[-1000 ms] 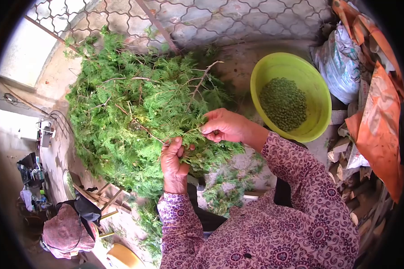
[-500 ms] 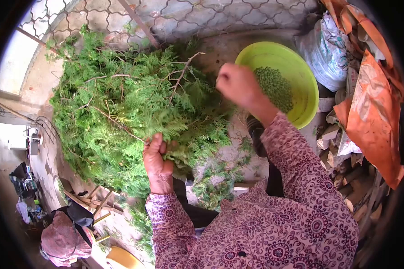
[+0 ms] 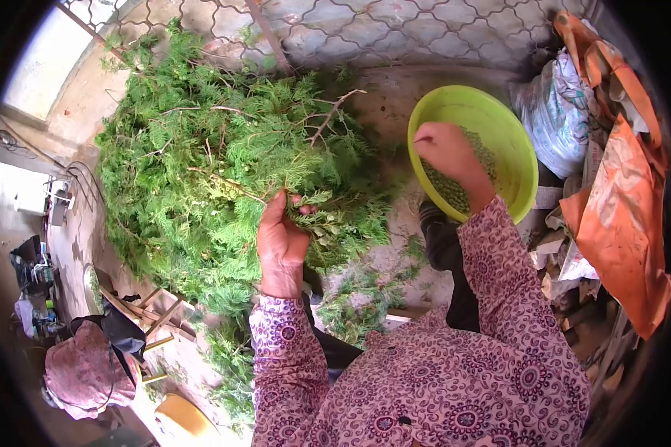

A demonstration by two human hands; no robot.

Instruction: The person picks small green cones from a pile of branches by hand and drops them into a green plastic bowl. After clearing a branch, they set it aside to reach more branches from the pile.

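Observation:
A large heap of green leafy branches (image 3: 179, 179) fills the left and middle of the view. My left hand (image 3: 282, 231) is closed round a thin sprig (image 3: 317, 220) at the heap's near right side. Over the left part of a yellow-green basin (image 3: 525, 160) is my right hand (image 3: 452, 153), its fingers curled together. What it holds, if anything, is hidden. Small green pieces (image 3: 455, 191) lie in the basin, partly covered by my right hand.
At the right are a white sack (image 3: 558, 112), an orange sheet (image 3: 622, 231) and stacked wood (image 3: 589, 335). Wire mesh (image 3: 395, 26) runs along the back. A patterned pink cloth item (image 3: 89, 369) and a yellow container (image 3: 183, 419) are at the lower left.
My right hand has moved from the basin's left edge to over its inside. My left hand, with the sprig, has shifted slightly right and up. The whole view has shifted a little.

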